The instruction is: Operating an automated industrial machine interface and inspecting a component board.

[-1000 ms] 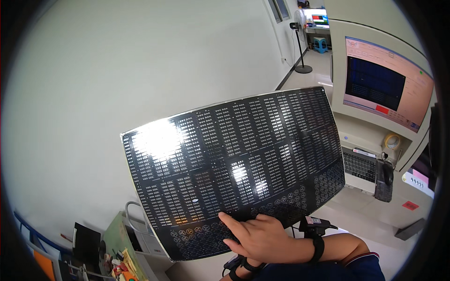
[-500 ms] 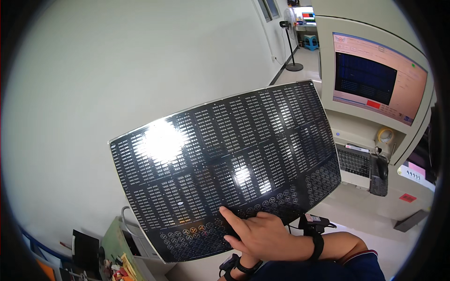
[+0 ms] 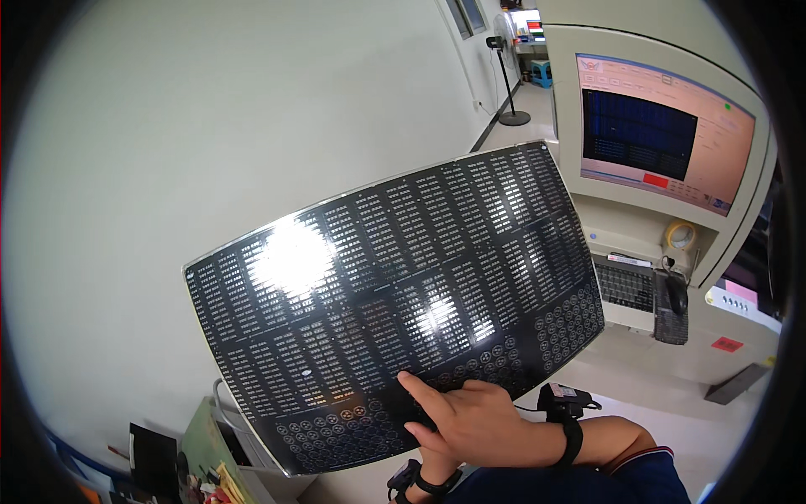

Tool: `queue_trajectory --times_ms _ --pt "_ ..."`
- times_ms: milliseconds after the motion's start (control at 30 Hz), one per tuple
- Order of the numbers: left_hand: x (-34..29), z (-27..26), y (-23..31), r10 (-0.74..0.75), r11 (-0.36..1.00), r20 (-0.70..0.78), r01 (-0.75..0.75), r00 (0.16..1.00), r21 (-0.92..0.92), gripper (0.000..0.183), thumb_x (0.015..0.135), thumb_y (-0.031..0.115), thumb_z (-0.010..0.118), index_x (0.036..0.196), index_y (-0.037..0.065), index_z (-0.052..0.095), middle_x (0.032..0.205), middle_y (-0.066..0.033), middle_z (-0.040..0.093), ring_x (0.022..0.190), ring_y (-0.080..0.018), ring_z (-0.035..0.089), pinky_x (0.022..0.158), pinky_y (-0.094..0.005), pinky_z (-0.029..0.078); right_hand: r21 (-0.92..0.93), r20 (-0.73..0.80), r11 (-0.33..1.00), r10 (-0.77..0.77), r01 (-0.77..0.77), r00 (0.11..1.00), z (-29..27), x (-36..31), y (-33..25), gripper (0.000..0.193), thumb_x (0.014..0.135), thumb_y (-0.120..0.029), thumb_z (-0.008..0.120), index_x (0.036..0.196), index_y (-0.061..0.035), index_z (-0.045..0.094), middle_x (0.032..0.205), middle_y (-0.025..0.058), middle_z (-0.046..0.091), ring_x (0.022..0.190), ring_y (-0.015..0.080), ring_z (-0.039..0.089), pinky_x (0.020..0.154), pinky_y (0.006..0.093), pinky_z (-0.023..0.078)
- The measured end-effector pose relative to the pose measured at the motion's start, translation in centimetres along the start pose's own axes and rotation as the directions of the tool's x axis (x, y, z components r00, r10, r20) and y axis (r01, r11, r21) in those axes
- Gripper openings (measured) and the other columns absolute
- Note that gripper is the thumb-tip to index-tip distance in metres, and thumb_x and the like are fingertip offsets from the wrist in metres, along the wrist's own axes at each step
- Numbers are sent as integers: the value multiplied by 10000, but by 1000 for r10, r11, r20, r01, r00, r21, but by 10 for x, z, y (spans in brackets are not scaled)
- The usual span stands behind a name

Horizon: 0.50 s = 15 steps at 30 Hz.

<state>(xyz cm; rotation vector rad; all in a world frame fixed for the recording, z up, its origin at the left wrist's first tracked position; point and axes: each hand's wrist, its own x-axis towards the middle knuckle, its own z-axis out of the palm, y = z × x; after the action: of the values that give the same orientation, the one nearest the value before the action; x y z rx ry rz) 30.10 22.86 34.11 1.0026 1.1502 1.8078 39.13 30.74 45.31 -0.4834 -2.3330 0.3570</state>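
Note:
A large black circuit board panel (image 3: 369,294), covered with rows of small pale marks and rings along its lower part, is held up tilted before me. My right hand (image 3: 478,424) lies over its lower middle. The index finger is stretched out with its tip at the panel's face, and the other fingers are curled in. Below it, the wrist of my left hand (image 3: 438,466) comes up to the panel's lower edge. A thumb there rests over the edge, while the remaining left fingers are hidden. Bright glare covers part of the panel's upper left. Both wrists carry strapped black devices.
On the right stands a machine with a lit screen (image 3: 663,134), a keyboard (image 3: 623,286), a mouse (image 3: 676,292) and a tape roll (image 3: 680,235). A white wall (image 3: 168,126) rises at left. Behind is a standing fan (image 3: 508,84); a cluttered green desk (image 3: 200,437) is lower left.
The panel and the background have shifted slightly left in view. Against the panel, my right fingertip sits a little farther right. The hold looks the same.

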Motion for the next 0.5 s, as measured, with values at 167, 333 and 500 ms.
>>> queue_trajectory --times_ms 167,333,500 --pt "-1 0 0 0 1000 -23 0 1000 1 437 888 325 570 1186 9 525 1117 -148 579 995 -238 538 904 -339 414 -11 15 999 43 -43 999 -2 -2 8 624 842 -342 617 1315 24 438 492 -30 499 398 87 457 449 212 362" --pt "3 3 2 4 1000 -55 -4 998 4 441 888 335 570 1181 8 530 1112 -149 580 991 -237 538 902 -336 414 26 -25 998 57 -56 998 -8 -4 10 628 842 -337 623 1320 21 431 492 -34 501 404 87 466 448 210 366" --pt "7 4 4 14 1000 -76 -14 997 -1 446 888 345 571 1176 7 534 1107 -150 582 987 -236 538 899 -333 413 23 -48 998 56 -55 997 -6 -8 17 616 849 -328 618 1322 18 429 495 -35 502 401 90 463 444 217 365"
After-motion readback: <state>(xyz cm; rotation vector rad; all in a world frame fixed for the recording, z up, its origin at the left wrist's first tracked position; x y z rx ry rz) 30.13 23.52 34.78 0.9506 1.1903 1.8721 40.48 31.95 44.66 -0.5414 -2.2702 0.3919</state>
